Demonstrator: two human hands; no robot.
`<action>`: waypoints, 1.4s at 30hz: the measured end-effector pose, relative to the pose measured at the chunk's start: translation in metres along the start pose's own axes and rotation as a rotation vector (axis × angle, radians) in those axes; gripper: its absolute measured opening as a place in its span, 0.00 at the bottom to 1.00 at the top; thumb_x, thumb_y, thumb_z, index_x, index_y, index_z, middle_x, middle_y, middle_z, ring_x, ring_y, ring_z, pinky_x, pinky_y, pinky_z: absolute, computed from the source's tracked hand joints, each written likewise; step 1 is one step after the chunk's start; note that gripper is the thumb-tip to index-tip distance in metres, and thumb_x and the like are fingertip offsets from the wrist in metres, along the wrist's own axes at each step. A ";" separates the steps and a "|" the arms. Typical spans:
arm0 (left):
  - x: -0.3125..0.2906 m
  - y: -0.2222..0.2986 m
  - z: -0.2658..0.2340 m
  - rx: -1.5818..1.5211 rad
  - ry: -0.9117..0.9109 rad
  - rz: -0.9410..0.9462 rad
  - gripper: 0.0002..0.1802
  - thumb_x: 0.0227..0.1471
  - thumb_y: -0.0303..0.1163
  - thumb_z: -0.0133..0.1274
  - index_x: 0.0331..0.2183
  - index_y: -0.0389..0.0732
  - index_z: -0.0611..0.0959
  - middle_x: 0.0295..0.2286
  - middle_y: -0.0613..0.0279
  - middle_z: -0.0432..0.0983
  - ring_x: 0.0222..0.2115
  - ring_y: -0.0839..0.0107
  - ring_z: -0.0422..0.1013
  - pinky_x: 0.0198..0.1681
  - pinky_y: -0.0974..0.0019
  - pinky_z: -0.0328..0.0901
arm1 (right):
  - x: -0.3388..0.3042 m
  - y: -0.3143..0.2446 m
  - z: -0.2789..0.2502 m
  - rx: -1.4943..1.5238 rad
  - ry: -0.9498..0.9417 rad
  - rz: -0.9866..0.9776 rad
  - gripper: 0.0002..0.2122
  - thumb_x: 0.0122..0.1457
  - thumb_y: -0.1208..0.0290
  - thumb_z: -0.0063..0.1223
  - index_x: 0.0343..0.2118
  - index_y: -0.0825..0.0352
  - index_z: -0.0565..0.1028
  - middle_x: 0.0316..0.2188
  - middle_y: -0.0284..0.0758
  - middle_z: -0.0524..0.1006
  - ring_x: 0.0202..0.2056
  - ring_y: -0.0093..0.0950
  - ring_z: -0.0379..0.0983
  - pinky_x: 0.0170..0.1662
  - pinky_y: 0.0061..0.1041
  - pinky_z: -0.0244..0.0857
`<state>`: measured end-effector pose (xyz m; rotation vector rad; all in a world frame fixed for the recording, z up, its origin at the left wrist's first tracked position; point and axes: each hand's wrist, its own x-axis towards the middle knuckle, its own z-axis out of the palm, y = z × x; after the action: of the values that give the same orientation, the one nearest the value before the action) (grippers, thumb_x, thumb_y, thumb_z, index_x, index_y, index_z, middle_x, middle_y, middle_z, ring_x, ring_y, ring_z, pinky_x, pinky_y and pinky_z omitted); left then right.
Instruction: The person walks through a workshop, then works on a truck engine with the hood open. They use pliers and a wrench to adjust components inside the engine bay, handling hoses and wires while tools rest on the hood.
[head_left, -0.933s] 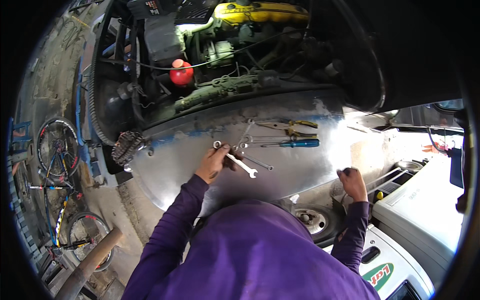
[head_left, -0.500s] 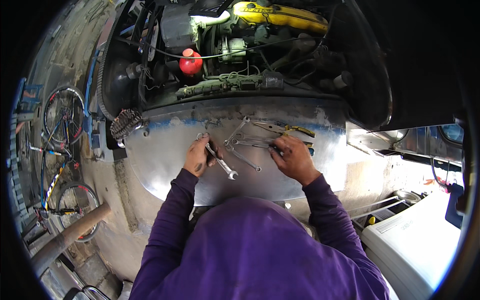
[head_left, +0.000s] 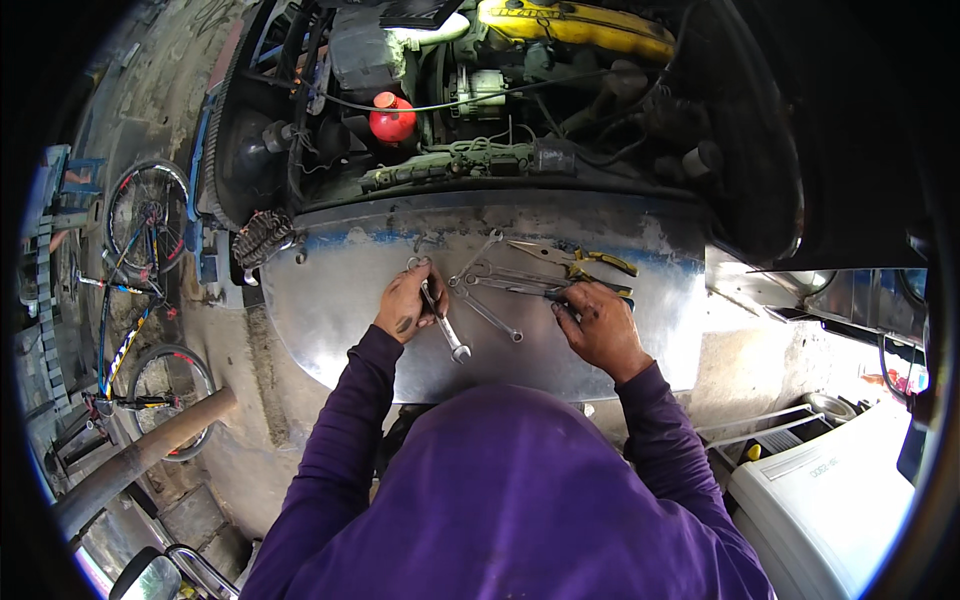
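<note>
Metal panel, left bare | left hand grip clenched on wrench | right hand grip unclear

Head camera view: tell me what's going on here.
A person in a purple hooded top leans over a curved metal panel in front of an open engine bay. The left hand grips a combination wrench lying on the panel. The right hand rests on the tools spread beside it, near more wrenches and yellow-handled pliers; what it grips is hidden. A bicycle stands off to the person's left.
</note>
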<state>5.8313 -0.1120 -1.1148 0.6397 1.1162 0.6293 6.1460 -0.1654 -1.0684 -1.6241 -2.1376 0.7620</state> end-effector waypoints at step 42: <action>0.001 0.000 -0.002 0.007 -0.037 -0.011 0.28 0.68 0.50 0.33 0.25 0.39 0.71 0.17 0.50 0.71 0.07 0.74 0.54 0.12 0.71 0.51 | -0.003 0.037 -0.031 -0.239 -0.044 0.333 0.40 0.43 0.64 0.71 0.64 0.51 0.67 0.59 0.41 0.66 0.62 0.44 0.59 0.66 0.46 0.52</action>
<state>5.8295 -0.1111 -1.1160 0.6480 1.0874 0.6025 6.1928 -0.1549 -1.0664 -2.1440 -2.0785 0.6579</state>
